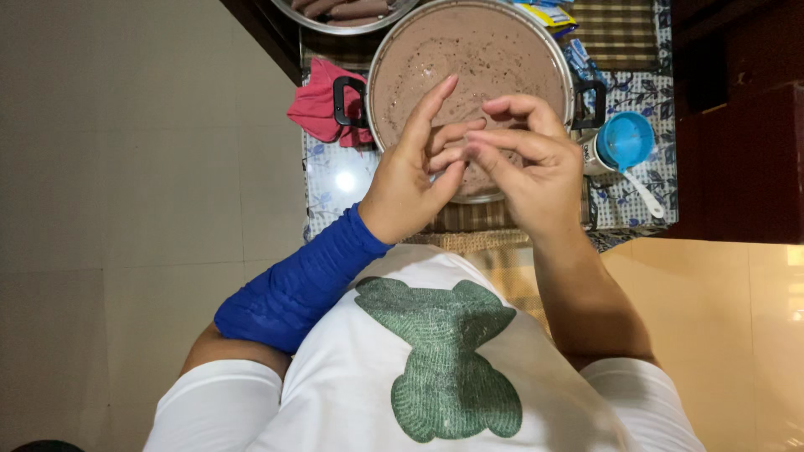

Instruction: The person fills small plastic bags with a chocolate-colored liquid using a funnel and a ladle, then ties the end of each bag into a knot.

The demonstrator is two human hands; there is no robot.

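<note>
While both hands work together over it, the large steel pot (471, 84) stands near the middle of the table (335, 180), filled almost to its rim with a smooth, brownish-pink batter (469, 54) showing fine dark specks and a matt, even surface. Two black handles project from the pot's sides. The left hand (414, 172) is held above the pot's near rim, index finger extended upward, remaining fingers curled inward. The right hand (528, 163) meets it, fingertips pressed against the left hand's fingers; the hands are together, touching at the fingertips. Whether a small piece of batter is pinched between them cannot be determined. A blue sleeve (293, 289) covers the left forearm; the right forearm is bare.

Outward from the pot: a red cloth (316, 105) lies crumpled against the pot's left handle, at the table's left edge. A blue cup (624, 142) stands just beside the right handle, with a white spoon (645, 194) lying next to it toward the table's near right corner. A second steel vessel (343, 12) holding brown rolled pieces sits at the far edge, partly out of view. The table carries a blue-and-white floral cover. The person wears a white shirt (419, 368) with a green print.
</note>
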